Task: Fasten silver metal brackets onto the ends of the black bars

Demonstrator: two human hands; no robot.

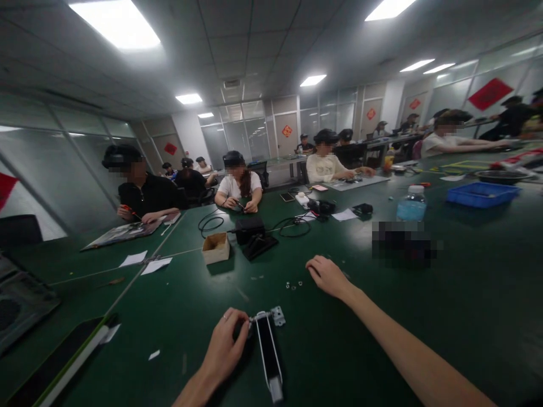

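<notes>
My left hand (229,342), a ring on one finger, is closed at the upper left end of a narrow black part with a silver metal frame (269,353). This part lies lengthwise on the green table, its near end pale and blocky. A small metal plate with holes (278,316) sits at its upper right end. My right hand (330,277) rests on the table farther off to the right, fingers curled down; whatever lies under the fingertips is hidden. Several tiny shiny pieces (293,285) are scattered left of it.
A small open cardboard box (216,249) stands beside a black box (250,230) and looped cables. To the right are a bottle of blue liquid (411,204) and a blue tray (482,195). A green-edged panel (63,359) lies left. Several people work around the tables.
</notes>
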